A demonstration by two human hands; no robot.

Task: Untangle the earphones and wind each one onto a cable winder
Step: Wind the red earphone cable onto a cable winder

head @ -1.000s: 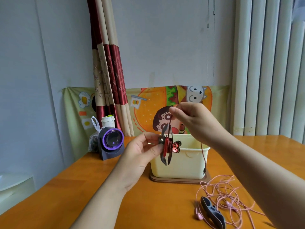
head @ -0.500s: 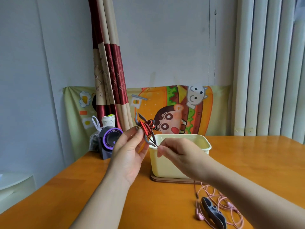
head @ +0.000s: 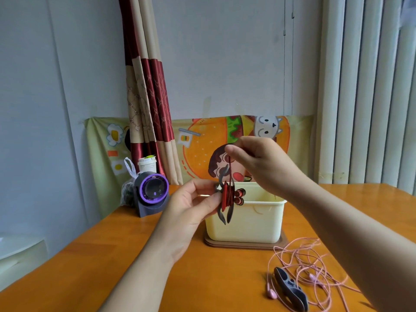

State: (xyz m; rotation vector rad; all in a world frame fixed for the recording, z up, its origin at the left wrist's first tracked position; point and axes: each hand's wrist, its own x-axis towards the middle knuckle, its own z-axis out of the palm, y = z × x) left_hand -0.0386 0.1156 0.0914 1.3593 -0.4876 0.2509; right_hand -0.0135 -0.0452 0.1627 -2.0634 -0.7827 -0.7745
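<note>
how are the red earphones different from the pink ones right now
The red earphones are mostly wound on a grey winder held up by the left hand, and the right hand pinches their free cord above. The pink earphones lie loose and tangled on the table. A second winder lies bare among the pink cords. Both are wired pairs.

Red cable (head: pixel 227 195) on the grey winder (head: pixel 221 216), red earbuds (head: pixel 239 196) banded in black. Down on the orange wooden table (head: pixel 112 255), pale pink earphones (head: pixel 315 266) and winder number 2, the dark slate winder (head: pixel 290 289). Cream box (head: pixel 247 224), brown base (head: pixel 245 244). Grey gadget (head: pixel 153 194) with a purple ring. Curtain (head: pixel 148 97) in maroon and beige bands, stitched with lattice. Yellow-green cloth (head: pixel 202 149) printed with a cartoon burger in orange, green and red. White blinds (head: pixel 364 86), pale grey wall (head: pixel 225 52).
</note>
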